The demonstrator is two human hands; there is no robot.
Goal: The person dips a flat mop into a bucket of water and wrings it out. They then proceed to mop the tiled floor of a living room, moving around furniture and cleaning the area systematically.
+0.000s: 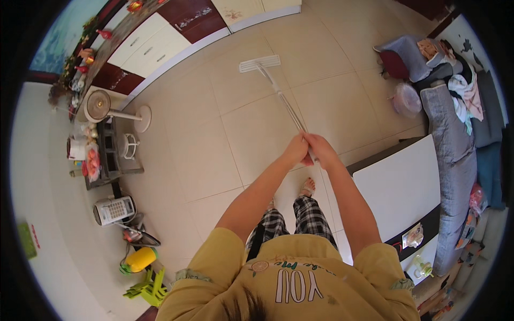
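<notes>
A flat mop with a white rectangular head (259, 63) rests on the tiled floor ahead of me. Its silver pole (289, 109) slopes back toward my body. Both hands are closed around the upper end of that pole, close together in front of me. My left hand (296, 150) and my right hand (320, 147) meet at the pole, and the tip of the handle pokes out just below them. Parts of the fingers are hidden behind the hands.
A low table with a white top (399, 179) stands close on my right, before a grey sofa (452, 176). A standing fan (98, 105), a dark shelf (108, 147) and a white telephone (114, 210) line the left wall. White and dark red cabinets (152, 47) run along the back left.
</notes>
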